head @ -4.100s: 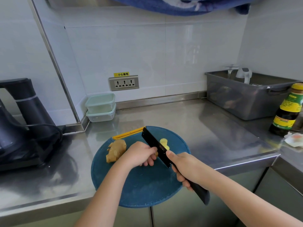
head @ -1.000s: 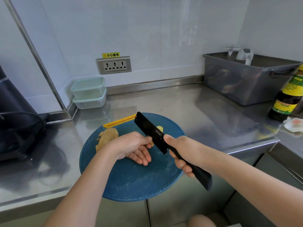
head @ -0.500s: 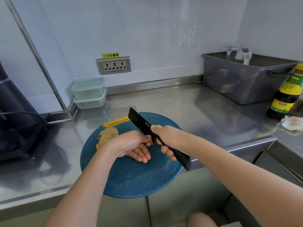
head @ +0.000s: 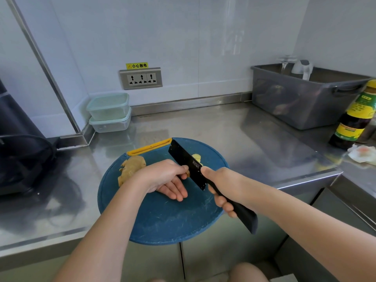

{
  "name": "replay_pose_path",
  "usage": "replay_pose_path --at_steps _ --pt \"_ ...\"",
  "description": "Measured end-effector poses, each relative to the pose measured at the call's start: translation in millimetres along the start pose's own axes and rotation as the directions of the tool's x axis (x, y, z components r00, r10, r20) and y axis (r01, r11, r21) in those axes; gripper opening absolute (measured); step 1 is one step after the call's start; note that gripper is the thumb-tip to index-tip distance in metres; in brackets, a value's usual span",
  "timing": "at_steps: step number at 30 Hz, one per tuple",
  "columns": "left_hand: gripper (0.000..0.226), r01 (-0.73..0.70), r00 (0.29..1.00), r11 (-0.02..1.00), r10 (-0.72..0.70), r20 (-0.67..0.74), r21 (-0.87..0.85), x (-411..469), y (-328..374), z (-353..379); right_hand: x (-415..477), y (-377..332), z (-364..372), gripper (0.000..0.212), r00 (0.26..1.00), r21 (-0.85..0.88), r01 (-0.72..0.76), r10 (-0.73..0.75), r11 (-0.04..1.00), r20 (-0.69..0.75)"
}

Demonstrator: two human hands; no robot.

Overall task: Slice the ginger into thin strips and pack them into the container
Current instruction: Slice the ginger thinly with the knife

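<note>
A round blue cutting board [head: 162, 220] with a yellow handle lies at the counter's front edge. On its far left sits a knobby ginger root [head: 132, 167]. My left hand [head: 166, 178] pinches a small ginger piece [head: 187, 174] against the blade, mostly hidden by thumb and forefinger, while its other fingers lie flat on the board. My right hand [head: 221, 186] grips the handle of a black cleaver [head: 187, 161], whose blade stands edge-down beside the left fingers. Pale ginger slices [head: 197, 156] lie just beyond the blade. Two stacked lidded containers [head: 109, 111] stand at the back left.
A grey plastic bin [head: 301, 98] fills the back right corner. In front of it stand a dark sauce bottle [head: 358, 117] and a crumpled tissue [head: 364, 154]. A black appliance [head: 16, 149] with a cable occupies the left. A wall socket [head: 140, 78] is behind.
In the last half second my right hand drew the cleaver back toward me and to the right. My left hand stayed in place on the ginger piece.
</note>
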State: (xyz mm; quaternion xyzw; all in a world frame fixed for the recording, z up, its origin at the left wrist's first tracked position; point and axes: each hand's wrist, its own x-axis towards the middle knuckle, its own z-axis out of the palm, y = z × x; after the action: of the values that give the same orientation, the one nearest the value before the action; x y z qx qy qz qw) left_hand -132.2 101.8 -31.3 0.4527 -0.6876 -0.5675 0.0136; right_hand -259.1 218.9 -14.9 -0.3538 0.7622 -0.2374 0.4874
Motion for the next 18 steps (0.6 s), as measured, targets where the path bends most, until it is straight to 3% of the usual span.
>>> replay_pose_path --at_steps 6,11,15,18 --pt "0.025 0.011 1.000 1.000 -0.011 -0.011 -0.008 0.3 1.3 0.6 16.0 -20.3 3.0 0.049 1.000 -0.016 0.016 -0.016 1.000 0.004" --pt "0.020 0.023 0.993 0.999 -0.025 -0.114 -0.025 -1.1 2.5 7.0 24.2 -32.9 5.9 0.047 0.999 -0.018 0.053 -0.053 0.998 0.002" --pt "0.024 -0.027 0.975 0.998 0.012 -0.223 -0.062 -5.6 -2.3 9.3 15.1 -20.5 3.1 0.050 1.000 0.000 0.030 -0.030 1.000 -0.007" --pt "0.023 -0.055 0.977 0.991 0.028 -0.210 -0.123 -14.3 -8.0 4.9 2.8 0.5 -4.2 0.050 1.000 0.008 0.012 -0.012 1.000 0.020"
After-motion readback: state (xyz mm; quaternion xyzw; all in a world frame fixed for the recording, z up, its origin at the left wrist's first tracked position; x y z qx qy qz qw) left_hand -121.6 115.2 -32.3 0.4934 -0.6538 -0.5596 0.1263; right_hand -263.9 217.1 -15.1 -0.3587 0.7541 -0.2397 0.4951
